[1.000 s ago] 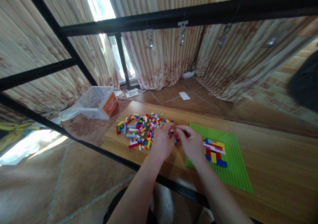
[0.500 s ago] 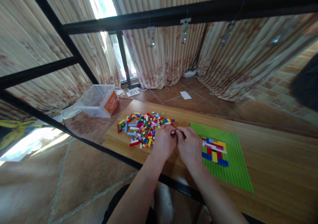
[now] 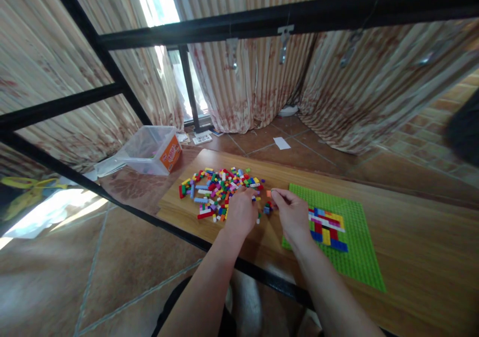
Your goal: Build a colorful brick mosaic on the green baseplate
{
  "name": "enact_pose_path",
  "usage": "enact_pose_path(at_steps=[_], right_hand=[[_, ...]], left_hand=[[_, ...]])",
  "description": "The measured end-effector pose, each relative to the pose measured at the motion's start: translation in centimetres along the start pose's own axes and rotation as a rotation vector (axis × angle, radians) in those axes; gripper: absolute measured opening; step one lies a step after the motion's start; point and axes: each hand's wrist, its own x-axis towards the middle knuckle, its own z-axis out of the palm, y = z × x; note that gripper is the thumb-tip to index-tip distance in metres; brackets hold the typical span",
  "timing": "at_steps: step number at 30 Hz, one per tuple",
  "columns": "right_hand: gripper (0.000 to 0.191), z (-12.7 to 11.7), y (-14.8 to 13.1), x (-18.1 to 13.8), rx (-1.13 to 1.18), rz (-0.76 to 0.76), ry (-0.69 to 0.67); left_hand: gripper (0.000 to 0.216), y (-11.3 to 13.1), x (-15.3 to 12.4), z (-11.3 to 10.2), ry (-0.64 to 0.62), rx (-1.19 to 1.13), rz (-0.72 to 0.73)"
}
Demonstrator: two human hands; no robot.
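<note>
Your right hand (image 3: 294,213) pinches an orange brick (image 3: 268,193), located between the loose brick pile (image 3: 211,190) and green baseplate (image 3: 361,257); your left hand (image 3: 242,211) is at the pile's edge, grip hidden.

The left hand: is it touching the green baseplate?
Apart. In the head view, wooden tabletop and the right hand lie between the left hand and the green baseplate.

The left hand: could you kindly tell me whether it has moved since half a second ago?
Yes, the left hand has shifted slightly leftward, away from the green baseplate.
</note>
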Motion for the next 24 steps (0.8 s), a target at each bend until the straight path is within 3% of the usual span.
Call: enact_pose_path(at_steps=[4, 8, 14, 19, 24], right_hand=[[0.036, 0.0, -0.2, 0.1, 0.241, 0.174, -0.039], [0.036, 0.1, -0.6, -0.2, 0.275, 0.207, -0.099], [0.031, 0.0, -0.6, -0.4, 0.092, 0.068, -0.158], [0.027, 0.1, -0.6, -0.7, -0.174, -0.069, -0.108], [0.027, 0.4, -0.5, -1.2, -0.335, -0.175, -0.039]], left_hand=[[0.037, 0.0, -0.2, -0.1, 0.000, 0.009, 0.018], [0.040, 0.4, -0.1, -0.2, 0.014, -0.165, 0.050], [0.019, 0.5, 0.3, -0.1, -0.073, -0.462, -0.015], [0.019, 0.8, 0.0, 0.1, -0.045, -0.395, -0.068], [0.020, 1.3, -0.3, -0.2, -0.013, -0.187, -0.106]])
